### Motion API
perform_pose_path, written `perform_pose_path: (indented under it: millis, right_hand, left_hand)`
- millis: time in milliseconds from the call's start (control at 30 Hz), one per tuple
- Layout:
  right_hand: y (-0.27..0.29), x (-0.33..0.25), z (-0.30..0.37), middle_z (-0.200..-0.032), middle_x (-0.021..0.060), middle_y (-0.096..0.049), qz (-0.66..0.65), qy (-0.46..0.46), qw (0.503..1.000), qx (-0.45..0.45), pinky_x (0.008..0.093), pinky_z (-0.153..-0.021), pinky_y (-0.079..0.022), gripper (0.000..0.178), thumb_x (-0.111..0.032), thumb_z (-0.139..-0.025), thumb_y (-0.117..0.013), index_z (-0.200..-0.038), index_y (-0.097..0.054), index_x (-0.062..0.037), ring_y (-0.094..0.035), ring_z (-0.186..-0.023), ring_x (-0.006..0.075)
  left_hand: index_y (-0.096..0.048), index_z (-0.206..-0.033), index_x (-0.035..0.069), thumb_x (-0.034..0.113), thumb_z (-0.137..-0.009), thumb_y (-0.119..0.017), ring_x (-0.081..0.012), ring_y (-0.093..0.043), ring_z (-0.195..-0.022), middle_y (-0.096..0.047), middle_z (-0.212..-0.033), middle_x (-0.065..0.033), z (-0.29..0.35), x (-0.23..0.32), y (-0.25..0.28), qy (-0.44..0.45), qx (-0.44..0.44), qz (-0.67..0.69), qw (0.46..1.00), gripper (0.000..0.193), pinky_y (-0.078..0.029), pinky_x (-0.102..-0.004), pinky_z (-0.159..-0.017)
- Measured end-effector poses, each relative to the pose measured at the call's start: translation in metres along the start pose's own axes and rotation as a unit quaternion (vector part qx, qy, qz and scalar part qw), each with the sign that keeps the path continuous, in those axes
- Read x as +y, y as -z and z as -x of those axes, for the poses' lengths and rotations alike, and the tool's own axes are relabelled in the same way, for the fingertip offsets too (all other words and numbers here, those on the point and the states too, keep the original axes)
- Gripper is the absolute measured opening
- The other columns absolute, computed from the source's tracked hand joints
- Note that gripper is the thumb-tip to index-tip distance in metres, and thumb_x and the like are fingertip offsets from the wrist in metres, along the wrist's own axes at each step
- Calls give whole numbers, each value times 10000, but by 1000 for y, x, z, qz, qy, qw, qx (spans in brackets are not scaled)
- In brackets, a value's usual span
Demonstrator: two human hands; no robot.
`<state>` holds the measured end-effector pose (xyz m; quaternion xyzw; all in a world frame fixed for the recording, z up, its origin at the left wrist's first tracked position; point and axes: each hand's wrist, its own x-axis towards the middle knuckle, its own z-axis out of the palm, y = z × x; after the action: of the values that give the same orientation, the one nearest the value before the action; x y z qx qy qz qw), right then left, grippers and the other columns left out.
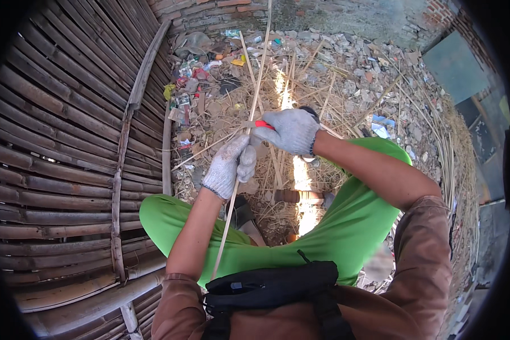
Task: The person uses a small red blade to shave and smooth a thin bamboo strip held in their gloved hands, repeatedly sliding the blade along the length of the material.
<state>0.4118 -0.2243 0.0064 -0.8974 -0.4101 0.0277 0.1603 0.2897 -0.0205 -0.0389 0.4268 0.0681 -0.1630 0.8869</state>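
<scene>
A long, thin, pale bamboo strip runs from the lap up past both hands toward the brick wall. My left hand, in a whitish knit glove, is closed around the strip below the right hand. Just above it, my right hand, gloved the same way, grips a knife with a red part at its handle. The short blade lies across the strip, close to the left fingertips. Most of the knife's handle is hidden inside the right glove.
A bamboo slat wall stands close on the left. Ahead is a brick wall, with rubble and litter before it. Loose strips and shavings cover the ground. A black waist bag rests against me, above green trousers.
</scene>
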Motion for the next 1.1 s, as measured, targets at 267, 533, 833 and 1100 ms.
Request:
perform_pose_path:
  millis: [267,533,833,1100]
  right_hand:
    - [-13,24,17,-872,186,-754,3,-66,997,-34,533,-739,-589,541,-593,-1056,-527,-953,-686,-86,-753,-835,402]
    - [-24,7,30,-865,160,-760,-17,-35,999,-6,521,-692,-582,506,-579,-1038,-565,-943,-666,-92,-756,-807,379]
    - [-17,5,28,-824,174,-750,1,-41,999,12,545,-656,-580,505,-580,-1031,-571,-926,-692,-102,-752,-760,393]
    - [-19,17,29,-821,175,-749,-12,-68,998,14,528,-657,-579,541,-595,-1040,-551,-890,-697,-96,-750,-760,393]
  left_hand:
    - [-639,-1098,75,344,-1117,-587,-93,-416,-435,-491,-631,28,-8,-17,-4,62,56,-19,996,275,-327,-259,-381]
    - [-634,-1103,65,343,-1121,-565,-106,-411,-403,-483,-601,23,-1,-18,-15,59,72,-64,994,288,-320,-268,-369]
    - [-664,-1092,47,284,-1092,-586,-110,-432,-406,-528,-613,0,8,-20,-19,35,83,-49,995,249,-335,-276,-364]
    - [-635,-1082,-12,295,-1105,-553,-128,-414,-375,-469,-584,3,9,-22,-25,47,79,-61,994,319,-335,-285,-345]
